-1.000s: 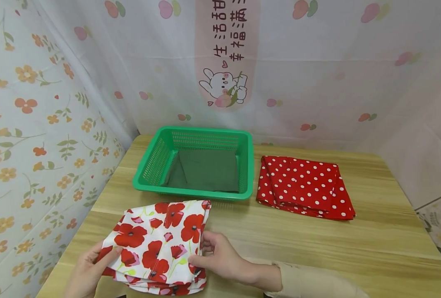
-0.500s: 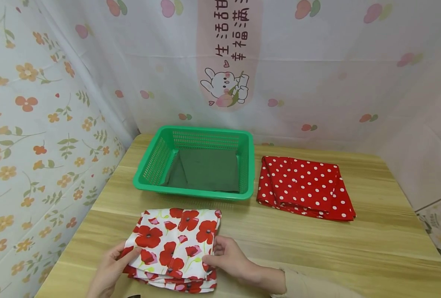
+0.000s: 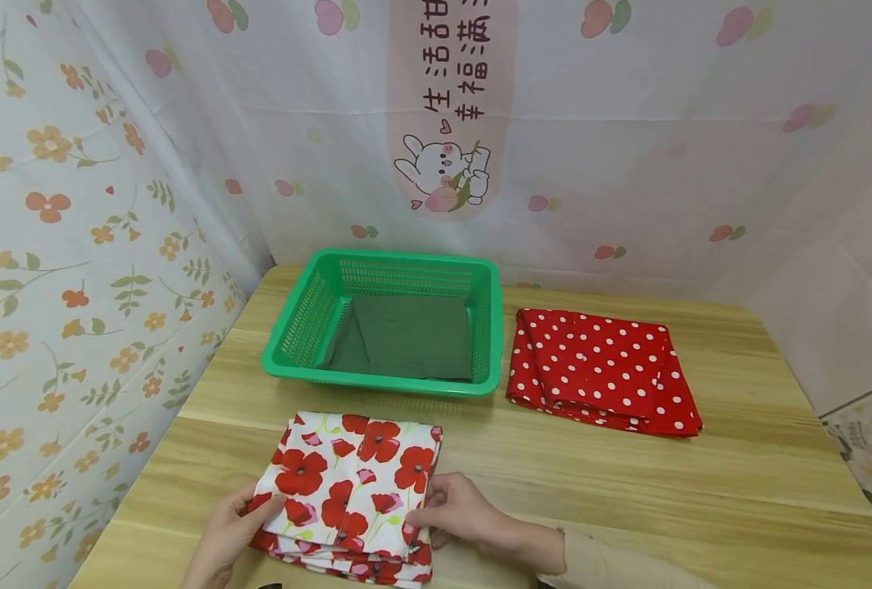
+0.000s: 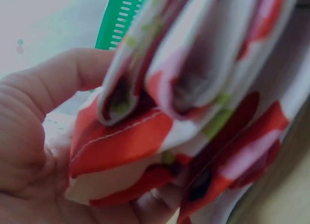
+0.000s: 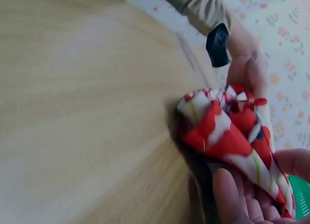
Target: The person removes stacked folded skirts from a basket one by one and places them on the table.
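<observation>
A folded white cloth with red poppies [image 3: 348, 478] lies in several layers near the table's front edge in the head view. My left hand [image 3: 231, 523] grips its left side, thumb on top and fingers underneath. On the opposite side my right hand [image 3: 461, 514] holds the right edge, its thumb over the upper layer. Up close, the left wrist view shows the cloth's folds [image 4: 126, 141] stacked between thumb and fingers. In the right wrist view, curled fingers [image 5: 249, 197] of the right hand reach under the cloth [image 5: 227, 134].
Behind the cloth stands a green plastic basket [image 3: 384, 382] with folded dark green fabric [image 3: 414, 335] inside. To its right lies a folded red polka-dot cloth [image 3: 601, 368]. The wooden table [image 3: 760, 483] meets printed curtains [image 3: 583, 164] at the back and left.
Both hands have shifted the poppy cloth to the right and slightly toward the front edge, mostly in the first half second. The basket and the red polka-dot cloth stay where they were.
</observation>
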`<act>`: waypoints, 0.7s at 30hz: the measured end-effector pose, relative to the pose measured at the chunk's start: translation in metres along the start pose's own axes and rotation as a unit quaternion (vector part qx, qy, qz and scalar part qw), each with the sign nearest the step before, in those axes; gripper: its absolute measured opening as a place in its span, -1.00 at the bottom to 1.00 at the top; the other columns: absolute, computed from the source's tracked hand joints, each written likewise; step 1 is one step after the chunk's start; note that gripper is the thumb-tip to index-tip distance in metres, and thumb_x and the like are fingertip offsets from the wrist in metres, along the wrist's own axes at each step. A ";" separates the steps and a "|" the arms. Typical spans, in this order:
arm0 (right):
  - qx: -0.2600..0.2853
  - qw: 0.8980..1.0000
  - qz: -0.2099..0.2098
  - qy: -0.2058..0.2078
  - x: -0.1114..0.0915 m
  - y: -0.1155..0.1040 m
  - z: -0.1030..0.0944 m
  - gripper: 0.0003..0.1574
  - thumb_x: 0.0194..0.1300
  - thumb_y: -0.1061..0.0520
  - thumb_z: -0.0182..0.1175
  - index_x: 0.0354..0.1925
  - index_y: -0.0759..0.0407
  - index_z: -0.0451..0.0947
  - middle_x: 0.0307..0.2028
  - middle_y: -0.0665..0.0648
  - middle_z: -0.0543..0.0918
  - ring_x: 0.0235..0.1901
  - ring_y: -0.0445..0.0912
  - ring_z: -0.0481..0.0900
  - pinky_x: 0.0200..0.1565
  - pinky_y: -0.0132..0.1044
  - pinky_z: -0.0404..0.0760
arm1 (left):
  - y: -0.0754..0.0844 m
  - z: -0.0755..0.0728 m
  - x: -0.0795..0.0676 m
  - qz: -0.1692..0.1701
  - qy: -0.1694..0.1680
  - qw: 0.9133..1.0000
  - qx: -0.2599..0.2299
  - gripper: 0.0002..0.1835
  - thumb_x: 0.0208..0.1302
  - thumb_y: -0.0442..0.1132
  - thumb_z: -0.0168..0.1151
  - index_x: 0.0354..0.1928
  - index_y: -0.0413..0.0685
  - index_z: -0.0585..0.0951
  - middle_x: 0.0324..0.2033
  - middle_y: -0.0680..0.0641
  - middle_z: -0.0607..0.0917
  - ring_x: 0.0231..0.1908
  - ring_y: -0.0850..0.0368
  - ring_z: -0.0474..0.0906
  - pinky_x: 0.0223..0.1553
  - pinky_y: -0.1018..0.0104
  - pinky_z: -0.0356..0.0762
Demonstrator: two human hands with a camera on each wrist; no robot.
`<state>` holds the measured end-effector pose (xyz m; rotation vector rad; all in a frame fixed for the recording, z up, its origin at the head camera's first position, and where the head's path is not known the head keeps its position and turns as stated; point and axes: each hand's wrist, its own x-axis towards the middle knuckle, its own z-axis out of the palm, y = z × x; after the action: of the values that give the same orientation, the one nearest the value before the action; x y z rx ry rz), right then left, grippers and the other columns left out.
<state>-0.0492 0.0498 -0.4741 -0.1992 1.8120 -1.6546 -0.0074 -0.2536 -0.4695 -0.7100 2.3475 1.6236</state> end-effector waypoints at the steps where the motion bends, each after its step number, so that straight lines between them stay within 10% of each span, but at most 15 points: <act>1: -0.009 1.000 -0.001 -0.004 0.000 0.001 -0.001 -0.80 0.09 0.24 0.32 -0.28 0.32 0.59 -0.61 0.09 0.61 -0.64 -0.18 0.55 -0.59 -0.27 0.60 | 0.000 0.000 0.000 0.002 0.000 1.000 0.012 -0.61 0.24 -0.30 0.19 0.03 -0.47 0.50 -0.26 -0.14 0.67 -0.35 0.14 0.53 -0.32 0.37 0.47; 21: -0.216 0.976 0.015 -0.035 0.012 -0.001 -0.018 -0.52 0.06 0.04 0.39 -0.77 0.27 0.47 -0.88 0.05 0.47 -0.88 -0.17 0.47 -0.78 -0.52 0.34 | 0.008 0.004 0.002 0.027 0.014 0.975 0.219 -0.57 0.05 -0.28 0.31 -0.13 -0.52 0.50 -0.39 -0.19 0.61 -0.39 0.04 0.45 -0.38 0.29 0.45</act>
<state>-0.0684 0.0582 -0.4781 -0.4115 2.0894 -1.1967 -0.0138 -0.2479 -0.4650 -0.5789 2.6304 1.0539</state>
